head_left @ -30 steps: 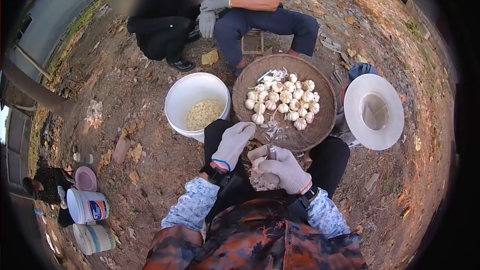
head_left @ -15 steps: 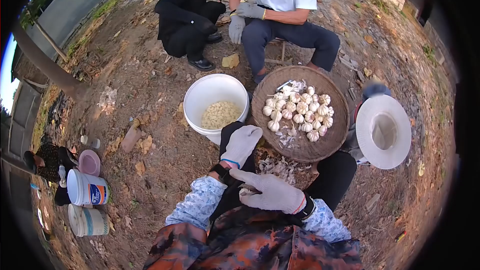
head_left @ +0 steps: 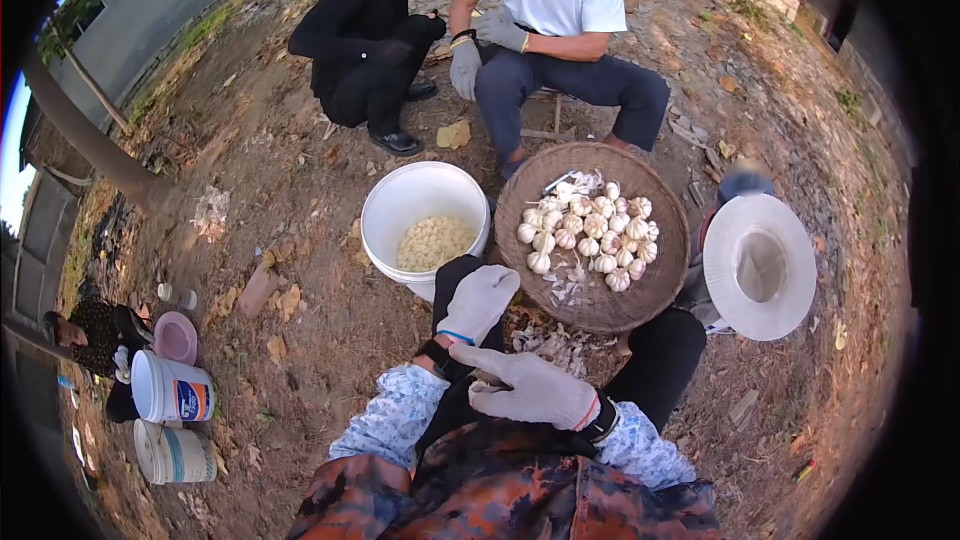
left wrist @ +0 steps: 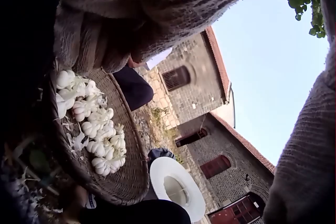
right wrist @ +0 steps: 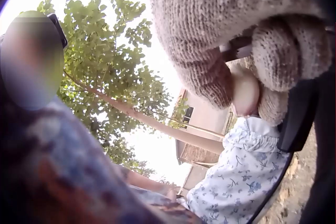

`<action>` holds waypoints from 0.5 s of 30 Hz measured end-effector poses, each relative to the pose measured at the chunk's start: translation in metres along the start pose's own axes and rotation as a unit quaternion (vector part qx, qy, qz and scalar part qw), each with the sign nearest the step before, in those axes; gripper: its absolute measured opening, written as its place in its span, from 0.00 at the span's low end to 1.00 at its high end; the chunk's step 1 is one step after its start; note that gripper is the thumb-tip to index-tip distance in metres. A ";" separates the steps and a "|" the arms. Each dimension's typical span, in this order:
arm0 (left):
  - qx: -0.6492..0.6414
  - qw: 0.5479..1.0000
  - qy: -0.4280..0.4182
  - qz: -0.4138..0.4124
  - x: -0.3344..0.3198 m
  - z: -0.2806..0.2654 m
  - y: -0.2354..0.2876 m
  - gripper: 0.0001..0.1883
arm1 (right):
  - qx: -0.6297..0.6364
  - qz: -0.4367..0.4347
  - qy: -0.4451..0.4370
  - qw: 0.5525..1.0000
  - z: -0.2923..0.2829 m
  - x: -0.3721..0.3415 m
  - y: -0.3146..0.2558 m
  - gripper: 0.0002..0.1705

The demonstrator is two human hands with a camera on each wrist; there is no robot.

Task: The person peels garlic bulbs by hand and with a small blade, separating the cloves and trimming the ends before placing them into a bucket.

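Spreading widest, the wicker basket (head_left: 655,292) sits beside the white bucket (head_left: 392,204). The right hand (head_left: 535,387) has crossed to the left wrist (head_left: 443,358), so work seems paused. Whether the left hand (head_left: 482,300) grips anything cannot be told. Garlic bulbs (head_left: 598,230) lie in the basket; the right hand pinches one clove (right wrist: 245,94).

Since a second ago, the right hand in its whitish knitted glove (head_left: 535,388) has been shifted leftward, its forefinger brought up to the black left-wrist band (head_left: 443,360); the dark upright handle in its grip can no longer be seen from the head.
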State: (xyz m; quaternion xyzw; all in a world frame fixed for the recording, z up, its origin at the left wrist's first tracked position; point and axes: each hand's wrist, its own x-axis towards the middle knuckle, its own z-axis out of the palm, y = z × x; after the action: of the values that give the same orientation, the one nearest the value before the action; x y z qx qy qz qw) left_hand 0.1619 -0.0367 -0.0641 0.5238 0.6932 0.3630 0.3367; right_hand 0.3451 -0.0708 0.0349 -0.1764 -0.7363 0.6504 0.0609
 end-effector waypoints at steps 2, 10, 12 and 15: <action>-0.016 1.000 0.007 0.001 -0.003 0.003 -0.001 0.19 | -0.007 -0.001 0.006 1.000 0.003 0.001 0.000 0.42; -0.025 0.999 -0.038 -0.019 -0.004 0.002 0.003 0.20 | -0.026 -0.013 0.010 1.000 0.000 0.006 0.007 0.43; -0.027 0.998 -0.046 -0.015 -0.003 0.006 -0.004 0.20 | -0.043 -0.026 0.018 0.999 -0.001 0.005 0.003 0.42; -0.059 0.996 -0.056 -0.039 0.001 0.012 -0.008 0.19 | -0.051 -0.002 0.012 0.999 -0.003 0.003 -0.002 0.42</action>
State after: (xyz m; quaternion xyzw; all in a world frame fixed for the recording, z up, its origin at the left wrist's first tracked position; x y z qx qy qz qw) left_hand 0.1679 -0.0353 -0.0773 0.4949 0.6703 0.3602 0.4195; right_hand 0.3425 -0.0669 0.0374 -0.1858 -0.7678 0.6100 0.0623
